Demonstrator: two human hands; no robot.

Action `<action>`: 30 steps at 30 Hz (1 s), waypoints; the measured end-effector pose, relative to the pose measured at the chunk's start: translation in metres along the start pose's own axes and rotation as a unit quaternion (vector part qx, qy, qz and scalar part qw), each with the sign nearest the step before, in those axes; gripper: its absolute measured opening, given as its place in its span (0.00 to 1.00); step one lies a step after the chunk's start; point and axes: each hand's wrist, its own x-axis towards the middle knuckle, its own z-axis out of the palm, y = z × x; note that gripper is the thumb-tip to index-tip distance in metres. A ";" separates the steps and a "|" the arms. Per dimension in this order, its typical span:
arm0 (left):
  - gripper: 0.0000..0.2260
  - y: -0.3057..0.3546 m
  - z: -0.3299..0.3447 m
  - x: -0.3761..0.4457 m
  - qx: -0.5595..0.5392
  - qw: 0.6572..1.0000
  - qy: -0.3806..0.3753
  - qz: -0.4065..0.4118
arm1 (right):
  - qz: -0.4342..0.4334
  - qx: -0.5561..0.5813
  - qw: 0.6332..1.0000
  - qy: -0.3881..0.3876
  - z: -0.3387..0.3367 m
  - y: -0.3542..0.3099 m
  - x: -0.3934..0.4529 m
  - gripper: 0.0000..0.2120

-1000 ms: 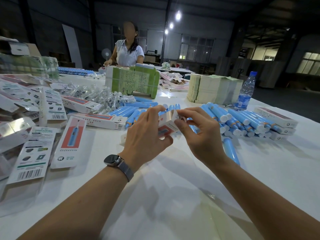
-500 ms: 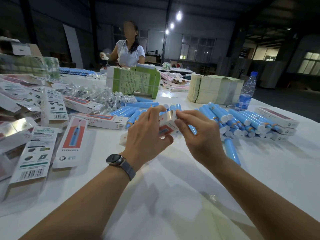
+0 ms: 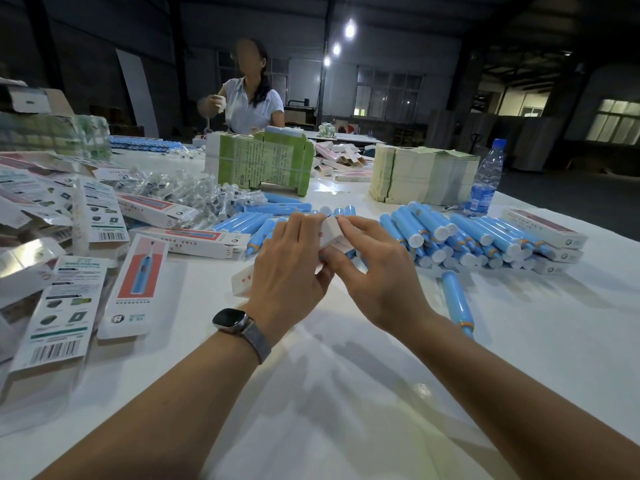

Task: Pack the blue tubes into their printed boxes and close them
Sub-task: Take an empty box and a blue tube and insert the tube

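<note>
Two bare hands meet over a white surface (image 3: pixel 346 393) in a dim warehouse, both working on one printed box (image 3: pixel 334 233). The left hand (image 3: pixel 287 268), a watch (image 3: pixel 230 322) on its wrist, has its grip curled around the box from the left side, the box's near end (image 3: pixel 242 280) poking out below the palm. The right hand (image 3: pixel 377 271) has its grip pinched on the far end of the same box, index finger on top and thumb beneath, where a white flap shows. Whether a tube is inside cannot be told.

Loose blue tubes (image 3: pixel 450 237) lie heaped just right of the hands, white caps facing the camera, with more blue tubes (image 3: pixel 242 223) behind the left hand. A single tube (image 3: pixel 457 303) lies apart, near the right forearm. Closed boxes (image 3: pixel 543 230) rest at the far right of the heap. Flat unfolded cartons (image 3: pixel 135 285) spread across the left side, next to a pile of small clear packets (image 3: pixel 180 192). Further back stand a green bundle (image 3: pixel 256 164), a pale paper stack (image 3: pixel 415 176) and a water bottle (image 3: pixel 485 178). A second person (image 3: pixel 247 98) sits at the far edge.
</note>
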 end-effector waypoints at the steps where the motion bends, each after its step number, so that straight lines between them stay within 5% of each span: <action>1: 0.22 -0.001 0.000 0.000 0.000 1.000 -0.003 0.001 | 0.011 0.028 1.000 0.004 0.001 -0.001 0.000 0.21; 9: 0.33 -0.004 0.003 -0.003 -0.041 0.997 -0.020 0.061 | 0.106 0.105 0.989 0.004 -0.010 -0.002 0.009 0.11; 13: 0.36 -0.005 0.005 -0.003 -0.044 0.996 -0.016 0.073 | 0.070 0.050 0.996 -0.010 -0.016 -0.002 0.006 0.10; 19: 0.36 -0.007 0.007 -0.002 -0.035 0.999 -0.006 0.040 | 0.001 -0.036 0.997 -0.061 -0.005 -0.008 -0.009 0.26; 24: 0.38 -0.002 0.009 -0.004 -0.049 0.997 -0.016 0.055 | 0.111 0.084 0.990 0.002 -0.013 -0.010 0.006 0.12; 30: 0.38 -0.002 0.008 -0.006 -0.079 0.987 -0.056 0.131 | 0.212 0.113 0.920 -0.310 -0.037 -0.003 0.027 0.09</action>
